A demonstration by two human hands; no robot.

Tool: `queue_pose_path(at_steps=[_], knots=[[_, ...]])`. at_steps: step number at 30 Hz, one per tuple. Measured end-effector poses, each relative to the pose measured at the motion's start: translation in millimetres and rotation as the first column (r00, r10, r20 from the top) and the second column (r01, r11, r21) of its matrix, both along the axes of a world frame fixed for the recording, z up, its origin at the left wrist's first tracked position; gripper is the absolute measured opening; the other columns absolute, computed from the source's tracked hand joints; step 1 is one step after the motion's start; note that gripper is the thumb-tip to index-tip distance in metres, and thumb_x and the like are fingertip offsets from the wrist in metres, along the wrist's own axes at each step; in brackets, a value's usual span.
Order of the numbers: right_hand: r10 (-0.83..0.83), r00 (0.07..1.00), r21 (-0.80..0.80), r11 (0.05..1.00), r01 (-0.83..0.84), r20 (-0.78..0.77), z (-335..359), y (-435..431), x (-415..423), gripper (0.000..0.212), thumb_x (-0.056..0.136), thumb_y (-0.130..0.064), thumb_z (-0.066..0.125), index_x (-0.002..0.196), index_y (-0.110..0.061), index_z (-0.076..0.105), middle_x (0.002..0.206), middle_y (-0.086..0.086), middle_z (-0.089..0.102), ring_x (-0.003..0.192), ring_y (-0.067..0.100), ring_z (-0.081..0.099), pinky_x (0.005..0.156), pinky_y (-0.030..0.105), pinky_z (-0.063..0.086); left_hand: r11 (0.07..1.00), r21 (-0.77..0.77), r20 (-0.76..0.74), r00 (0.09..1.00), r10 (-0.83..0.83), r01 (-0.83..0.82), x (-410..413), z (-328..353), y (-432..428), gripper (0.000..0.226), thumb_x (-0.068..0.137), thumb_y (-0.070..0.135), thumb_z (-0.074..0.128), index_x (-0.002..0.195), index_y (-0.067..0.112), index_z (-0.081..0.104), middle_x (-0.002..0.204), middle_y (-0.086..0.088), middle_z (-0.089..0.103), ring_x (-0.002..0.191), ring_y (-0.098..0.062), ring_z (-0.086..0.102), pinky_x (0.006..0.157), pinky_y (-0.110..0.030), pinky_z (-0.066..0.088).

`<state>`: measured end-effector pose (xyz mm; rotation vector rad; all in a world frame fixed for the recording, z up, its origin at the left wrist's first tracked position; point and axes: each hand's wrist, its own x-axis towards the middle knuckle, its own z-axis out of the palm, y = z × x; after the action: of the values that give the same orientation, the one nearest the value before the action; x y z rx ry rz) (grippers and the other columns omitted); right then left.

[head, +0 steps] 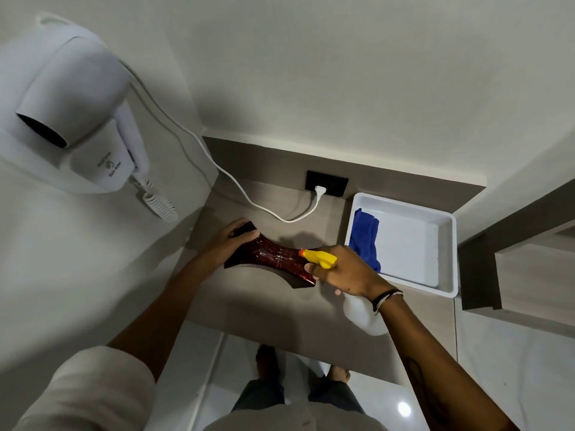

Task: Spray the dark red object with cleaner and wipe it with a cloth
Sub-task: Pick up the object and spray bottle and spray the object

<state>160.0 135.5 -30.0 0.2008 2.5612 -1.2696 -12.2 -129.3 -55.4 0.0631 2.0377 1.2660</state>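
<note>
A dark red, glossy, waisted object (275,258) lies on the grey-brown countertop (264,306). My left hand (231,241) grips its far left end. My right hand (342,270) holds a spray bottle (362,312) with a translucent white body and a yellow trigger head (320,258). The orange nozzle points at the object's right half from very close. A blue cloth (365,236) lies bunched against the left wall of a white tray (448,253), to the right of the object.
A white wall-mounted hair dryer (71,119) hangs at the left, its white cord (249,197) crossing the counter to a dark socket (326,183) on the back panel. A wooden shelf unit (513,259) stands at the right. Below the counter's front edge I see my feet on the glossy floor.
</note>
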Motion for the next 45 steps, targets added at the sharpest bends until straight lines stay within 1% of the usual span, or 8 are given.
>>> queue_pose_path(at_steps=[7,15,19,28,33,36,42,45], knots=[[0.038,0.995,0.037,0.999,-0.035,-0.089,12,-24,-21,0.018,0.101,-0.043,0.065,0.085,-0.039,0.059,0.085,-0.009,0.070,0.064,0.007,0.064,0.064,0.033,0.054,0.927,-0.136,-0.205,0.905,-0.372,0.350,4,-1,-13,0.138,0.043,0.055,0.101,0.160,0.047,0.030,0.155,0.005,0.030,0.141,-0.016,0.039,0.116,-0.038,0.042],[0.035,0.999,0.100,0.994,-0.035,-0.005,3,-15,-23,0.024,0.098,-0.043,0.067,0.075,-0.038,0.061,0.073,-0.009,0.070,0.065,0.008,0.069,0.060,0.033,0.054,0.914,-0.206,-0.422,0.811,-0.406,0.350,6,1,-1,0.122,0.054,0.026,0.100,0.159,0.021,0.038,0.148,-0.009,0.046,0.136,-0.027,0.047,0.112,-0.043,0.046],[-0.015,0.999,0.132,0.991,0.011,0.028,-3,-4,-12,0.028,0.098,-0.049,0.063,0.098,-0.022,0.071,0.086,-0.002,0.076,0.076,0.016,0.072,0.070,0.042,0.061,0.911,-0.216,-0.435,0.801,-0.412,0.351,4,-1,-2,0.117,0.053,0.025,0.102,0.154,0.015,0.044,0.147,-0.007,0.051,0.131,-0.024,0.051,0.109,-0.041,0.047],[-0.042,0.997,0.096,0.995,0.035,0.065,-4,13,0,0.033,0.101,-0.040,0.065,0.084,-0.012,0.069,0.073,0.010,0.074,0.059,0.023,0.068,0.064,0.042,0.058,0.994,-0.099,-0.155,0.986,-0.056,0.041,2,-1,5,0.046,0.052,0.070,0.088,0.091,0.069,0.063,0.103,0.015,0.069,0.079,0.001,0.074,0.057,-0.012,0.055],[0.008,0.999,0.019,1.000,-0.009,0.053,2,8,1,0.021,0.102,-0.041,0.065,0.111,-0.024,0.074,0.073,-0.008,0.070,0.055,-0.003,0.067,0.051,0.017,0.050,1.000,-0.002,-0.093,0.996,-0.016,0.016,1,-1,5,0.070,0.055,0.073,0.089,0.120,0.060,0.065,0.113,0.018,0.075,0.111,-0.014,0.071,0.087,-0.033,0.060],[0.030,0.999,-0.028,0.999,-0.029,0.031,6,-4,-4,0.030,0.102,-0.043,0.065,0.115,-0.017,0.073,0.082,-0.003,0.075,0.066,0.014,0.074,0.049,0.020,0.054,0.998,0.021,-0.081,0.995,-0.052,0.053,0,-1,3,0.076,0.063,0.064,0.090,0.133,0.055,0.062,0.128,0.016,0.073,0.120,-0.014,0.069,0.105,-0.042,0.056],[0.001,0.998,-0.008,1.000,-0.002,-0.069,17,-23,-27,0.025,0.101,-0.043,0.065,0.076,-0.040,0.066,0.070,0.000,0.073,0.055,0.010,0.066,0.060,0.034,0.056,0.972,-0.023,-0.134,0.963,-0.234,0.233,2,8,-6,0.089,0.048,0.061,0.100,0.120,0.078,0.052,0.119,0.045,0.063,0.107,0.029,0.056,0.079,-0.004,0.053],[-0.022,0.997,0.015,1.000,0.023,-0.071,19,-20,-30,0.030,0.102,-0.043,0.065,0.073,-0.042,0.060,0.065,-0.006,0.068,0.052,0.004,0.064,0.061,0.032,0.056,0.948,-0.112,-0.199,0.928,-0.315,0.298,3,4,-11,0.131,0.044,0.050,0.101,0.157,0.044,0.035,0.151,0.016,0.042,0.134,0.005,0.047,0.106,-0.020,0.047]])
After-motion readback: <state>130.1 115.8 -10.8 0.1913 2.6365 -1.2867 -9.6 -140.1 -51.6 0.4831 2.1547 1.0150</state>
